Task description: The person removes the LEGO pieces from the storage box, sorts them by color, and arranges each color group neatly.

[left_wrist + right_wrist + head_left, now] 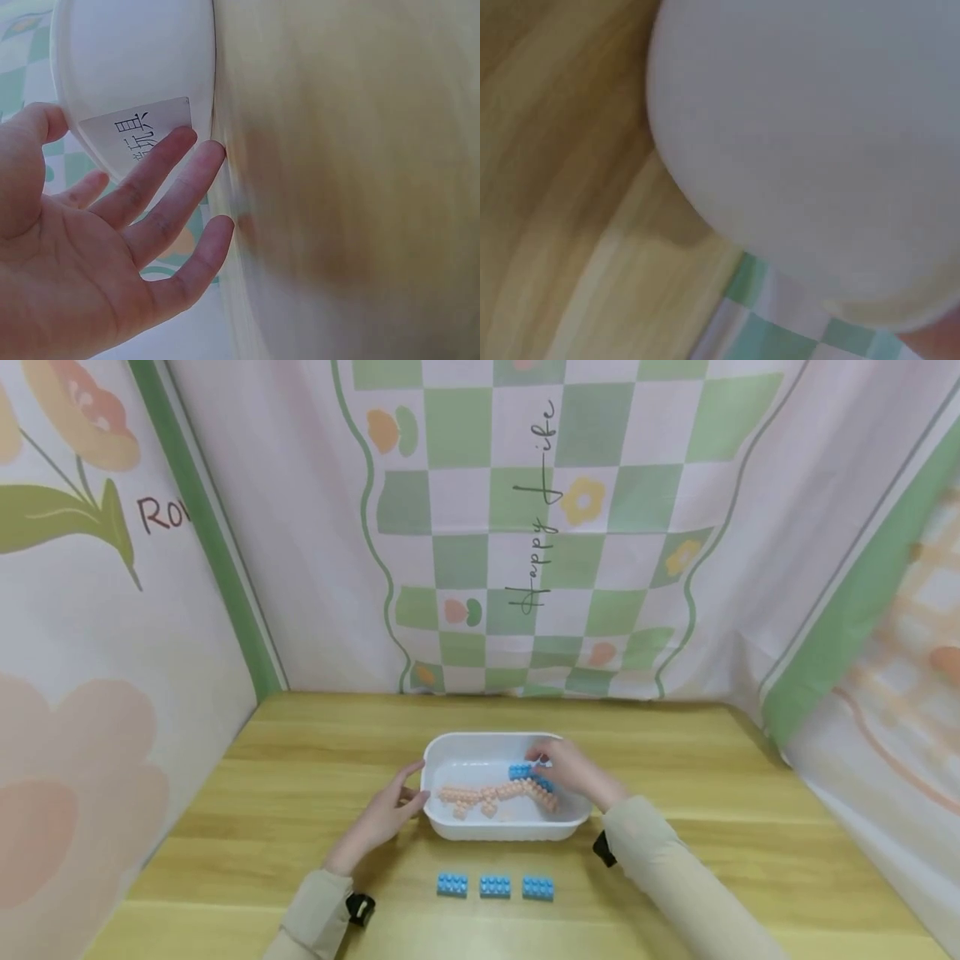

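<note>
A white plastic tub stands on the table, holding light-orange toy bricks and several blue toy bricks. My left hand is at the tub's left end. In the left wrist view its thumb meets the rim and its spread fingertips touch the labelled outer wall. Over the right end of the tub, my right hand reaches in, fingertips at the blue bricks; whether it pinches one is unclear. The right wrist view shows mostly the tub's outer wall, with the fingers hidden behind it.
Three blue bricks, a left one, a middle one and a right one, lie in a row in front of the tub. The wooden table ends at a green-and-white checked cloth behind.
</note>
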The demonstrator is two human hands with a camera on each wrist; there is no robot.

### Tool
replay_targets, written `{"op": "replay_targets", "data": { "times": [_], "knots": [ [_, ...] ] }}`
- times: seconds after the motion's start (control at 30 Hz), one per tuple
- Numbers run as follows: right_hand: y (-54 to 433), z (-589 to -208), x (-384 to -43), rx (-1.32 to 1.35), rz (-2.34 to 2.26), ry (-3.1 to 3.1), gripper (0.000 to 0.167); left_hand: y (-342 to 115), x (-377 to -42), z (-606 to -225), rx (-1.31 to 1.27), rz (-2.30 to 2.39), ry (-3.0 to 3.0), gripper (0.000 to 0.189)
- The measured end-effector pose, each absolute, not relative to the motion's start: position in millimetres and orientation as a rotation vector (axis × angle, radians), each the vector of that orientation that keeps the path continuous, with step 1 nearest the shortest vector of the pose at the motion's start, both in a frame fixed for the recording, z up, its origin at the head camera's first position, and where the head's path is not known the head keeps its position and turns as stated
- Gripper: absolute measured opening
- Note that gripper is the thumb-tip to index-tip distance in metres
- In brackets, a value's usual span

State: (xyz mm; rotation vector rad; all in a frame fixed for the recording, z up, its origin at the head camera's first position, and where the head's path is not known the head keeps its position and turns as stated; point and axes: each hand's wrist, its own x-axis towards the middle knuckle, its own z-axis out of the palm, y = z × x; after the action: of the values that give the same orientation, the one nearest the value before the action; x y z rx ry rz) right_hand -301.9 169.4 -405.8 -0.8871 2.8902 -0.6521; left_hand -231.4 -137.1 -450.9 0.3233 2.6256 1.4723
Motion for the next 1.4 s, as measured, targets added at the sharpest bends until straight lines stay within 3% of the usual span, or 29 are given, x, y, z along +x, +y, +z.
{"op": "replay_targets", "data": {
  "times": [0.8, 1.4],
  "knots": [
    [158.9, -436.6, -315.1, -0.904, -0.586, 2.961, 0.017, -136.8, -230.5, -449.3, 0.339, 1.483, 2.603, 0.058],
    [159.7, -405.6, -294.1, -0.961, -0.712, 2.983, 0.017, -136.8, -232.5, -450.9, 0.292, 1.521, 2.598, 0.058]
  ]
}}
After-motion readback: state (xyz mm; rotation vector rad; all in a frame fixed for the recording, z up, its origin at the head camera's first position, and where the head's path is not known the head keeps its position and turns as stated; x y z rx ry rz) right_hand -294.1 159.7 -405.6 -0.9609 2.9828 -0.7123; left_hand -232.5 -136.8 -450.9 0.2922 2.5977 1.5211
